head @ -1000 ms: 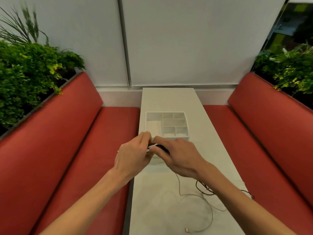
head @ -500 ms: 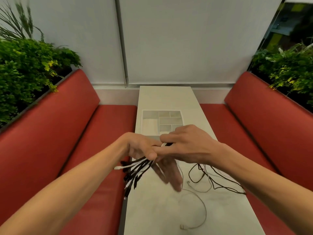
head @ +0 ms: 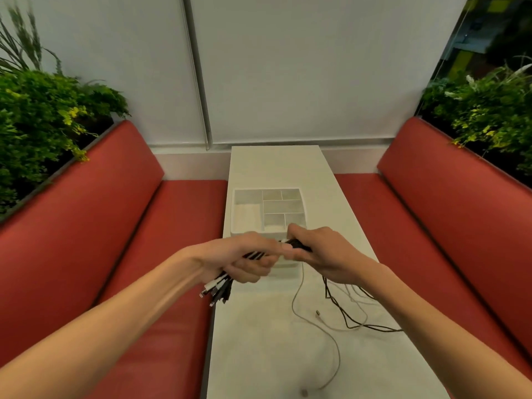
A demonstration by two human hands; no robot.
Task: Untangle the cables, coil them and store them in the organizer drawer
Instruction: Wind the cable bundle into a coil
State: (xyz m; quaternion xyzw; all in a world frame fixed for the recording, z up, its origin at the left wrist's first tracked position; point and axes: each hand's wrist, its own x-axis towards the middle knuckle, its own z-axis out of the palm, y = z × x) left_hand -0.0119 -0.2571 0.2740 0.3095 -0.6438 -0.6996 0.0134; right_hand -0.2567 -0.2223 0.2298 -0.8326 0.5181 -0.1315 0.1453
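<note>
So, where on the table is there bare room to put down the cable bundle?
Bare: the far table end between the organizer tray and the wall; also the near left strip beside the white cable. Crowded: near right, where black cables lie tangled.

Soft even indoor light; wide-angle bending, slight motion blur.
</note>
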